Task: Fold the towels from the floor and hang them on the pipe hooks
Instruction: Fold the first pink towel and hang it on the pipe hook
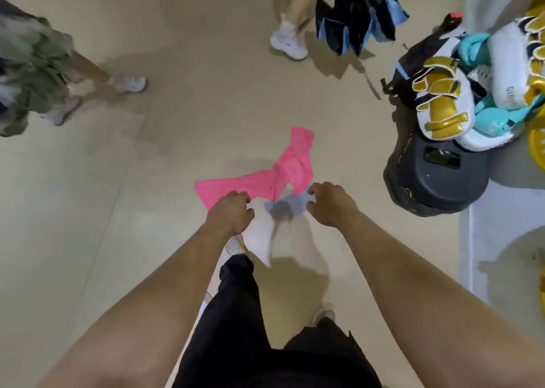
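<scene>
Head view: pink towel [265,175] (crumpled) just beyond both grips.

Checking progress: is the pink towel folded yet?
Not folded. The pink towel lies crumpled and twisted on the floor, its ends splayed apart.

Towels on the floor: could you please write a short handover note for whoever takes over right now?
Left hand: fingers curled, gripping the upper edge of a pale, motion-blurred towel that hangs in front of the legs.
Right hand: curled at the same towel's blue-grey end; blur hides whether it actually grips.
Pink towel: crumpled on the floor just beyond both hands, untouched.
Done: one towel lifted.
Left: fold it, pick up and fold the pink one, hang both. The pipe hooks are not in view.
</scene>
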